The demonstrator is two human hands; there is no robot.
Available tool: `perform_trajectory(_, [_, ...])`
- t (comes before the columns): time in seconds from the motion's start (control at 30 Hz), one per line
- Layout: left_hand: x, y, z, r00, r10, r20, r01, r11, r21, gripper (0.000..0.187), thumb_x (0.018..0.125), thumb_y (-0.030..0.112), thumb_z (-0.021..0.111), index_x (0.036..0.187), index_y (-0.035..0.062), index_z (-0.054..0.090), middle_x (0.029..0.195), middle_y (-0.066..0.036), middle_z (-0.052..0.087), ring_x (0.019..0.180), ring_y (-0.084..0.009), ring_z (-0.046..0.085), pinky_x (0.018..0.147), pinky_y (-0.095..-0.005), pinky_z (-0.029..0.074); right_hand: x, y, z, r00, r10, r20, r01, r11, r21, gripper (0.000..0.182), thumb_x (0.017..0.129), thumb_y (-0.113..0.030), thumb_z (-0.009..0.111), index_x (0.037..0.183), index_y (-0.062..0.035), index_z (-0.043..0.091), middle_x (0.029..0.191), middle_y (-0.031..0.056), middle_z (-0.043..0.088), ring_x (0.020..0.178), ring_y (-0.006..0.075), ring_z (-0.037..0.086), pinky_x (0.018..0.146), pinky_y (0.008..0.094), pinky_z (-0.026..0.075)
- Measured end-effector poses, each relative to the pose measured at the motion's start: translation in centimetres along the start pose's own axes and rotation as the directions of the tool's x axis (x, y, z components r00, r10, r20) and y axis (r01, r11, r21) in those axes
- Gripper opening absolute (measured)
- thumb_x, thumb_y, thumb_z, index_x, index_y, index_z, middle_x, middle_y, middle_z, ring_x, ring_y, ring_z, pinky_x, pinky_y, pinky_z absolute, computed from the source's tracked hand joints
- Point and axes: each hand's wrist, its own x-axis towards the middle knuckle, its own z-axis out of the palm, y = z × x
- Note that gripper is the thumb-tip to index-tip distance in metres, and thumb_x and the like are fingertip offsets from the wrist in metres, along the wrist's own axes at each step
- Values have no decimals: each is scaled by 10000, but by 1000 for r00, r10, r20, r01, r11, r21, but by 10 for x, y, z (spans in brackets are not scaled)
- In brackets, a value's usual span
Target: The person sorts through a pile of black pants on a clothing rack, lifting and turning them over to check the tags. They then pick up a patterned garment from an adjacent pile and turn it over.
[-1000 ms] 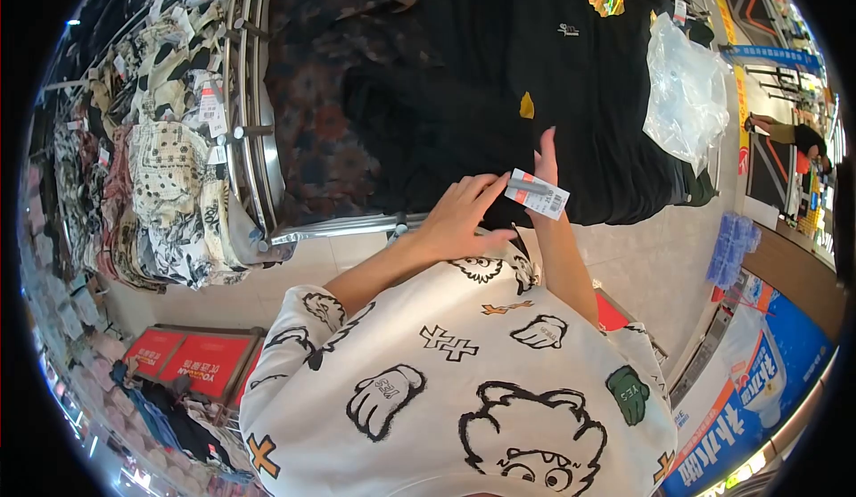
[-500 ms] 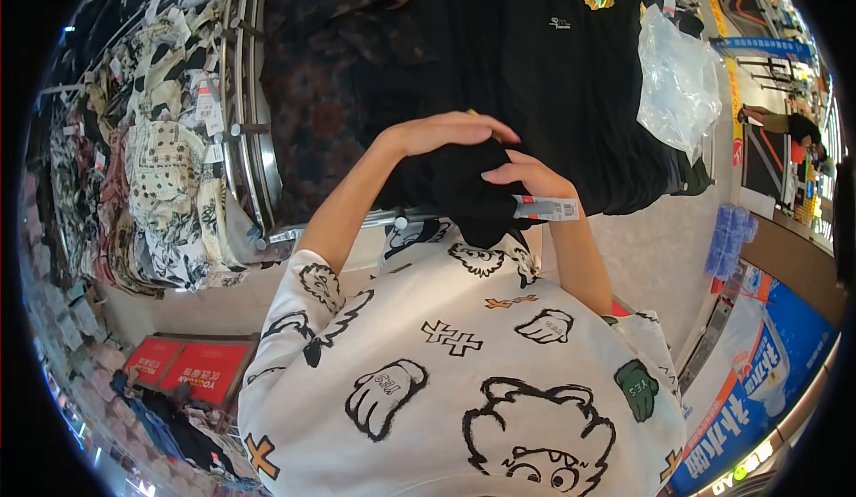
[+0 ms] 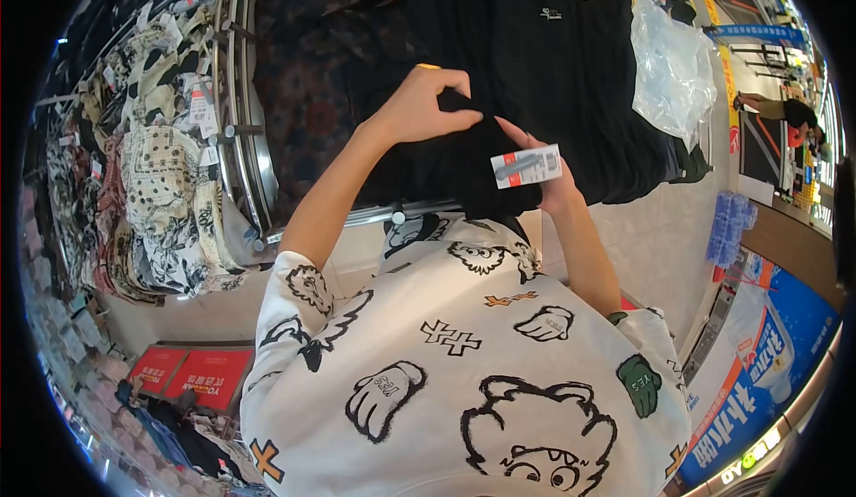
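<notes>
Black cloth of a garment (image 3: 473,167) is bunched between my two hands, in front of my body; its exact kind does not show. My left hand (image 3: 421,106) pinches the upper part of it, thumb and forefinger curled together. At the garment's right side, my right hand (image 3: 560,192) grips the cloth, its fingers partly hidden behind a white and red price tag (image 3: 528,166). The tag hangs over that hand, face up. Behind both hands, a row of black clothes (image 3: 553,78) hangs on the rack, and the held garment blends into them.
A metal rail (image 3: 348,217) runs along the near side of the rack. Patterned clothes (image 3: 160,176) hang on the left, and a clear plastic bag (image 3: 670,69) lies at the right end. Red signs (image 3: 209,377) stand lower left; a blue poster (image 3: 758,354) is lower right.
My left hand has gone from lying across the cloth to pinching it, slightly left and up. My right hand has turned and lowered slightly, and the tag now faces up more fully.
</notes>
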Motion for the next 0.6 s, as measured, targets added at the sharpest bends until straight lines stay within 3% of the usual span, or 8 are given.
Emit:
perform_trajectory(0.07, [0,-4,-2,993,-79,-88,68,990,-125,255,760,106,787,798,8,554,757,-30,580,760,-104,554,726,-284,444,-15,-9,20,990,-89,-106,91,996,21,620,987,-393,489,1518,-79,423,1341,37,605,1198,178,597,931,355,520])
perform_trajectory(0.1, [0,-3,-3,980,-63,-190,30,985,-172,243,776,87,764,776,13,532,727,8,531,759,-63,523,708,-263,426,-19,-4,10,997,-22,68,1,952,306,639,984,-427,498,1521,-92,413,1382,10,571,1229,192,558,961,408,497])
perform_trajectory(0.13, [1,-7,-5,968,-98,-232,49,977,-207,242,782,156,755,762,10,563,677,-40,567,695,-111,541,689,-286,434,-25,10,-1,997,23,-75,6,930,367,682,949,-483,585,1489,-91,443,1349,1,590,1192,184,576,966,421,494])
perform_trajectory(0.2, [0,-6,-10,962,-174,-211,103,945,-310,217,798,142,742,772,11,571,683,-30,578,728,-111,558,727,-283,437,-16,20,-21,932,-161,325,-16,877,481,636,901,-366,711,1414,-59,493,1321,50,608,1213,232,594,1019,389,484])
perform_trajectory(0.3, [-2,4,-13,978,-158,-137,117,957,-266,210,825,158,737,816,17,582,724,-35,595,763,-135,582,747,-305,450,-22,20,-6,979,-202,2,201,976,82,598,857,-257,791,1356,-44,542,1244,49,640,1106,188,636,965,352,518])
perform_trajectory(0.4, [-5,14,-12,989,17,-146,-31,995,-95,165,835,115,742,893,19,621,814,-17,602,829,-107,568,794,-273,451,-20,4,9,957,-219,-189,208,975,-75,483,862,-173,786,1283,-10,614,1158,50,676,1067,121,619,959,295,488])
perform_trajectory(0.5, [-13,29,-20,996,-34,81,36,999,-23,250,845,135,741,1069,41,684,978,-63,686,943,-193,622,937,-333,468,-28,-10,2,953,-232,-192,239,971,10,416,873,-129,747,1246,9,626,1128,85,693,1041,171,661,953,326,522])
perform_trajectory(0.6, [-15,35,-20,968,-29,248,-21,980,199,366,855,227,754,1188,90,692,1006,-101,703,1007,-245,634,970,-356,474,-33,-14,-11,969,-216,-116,225,972,72,427,865,-108,739,1254,19,620,1133,104,698,1018,197,681,963,350,532])
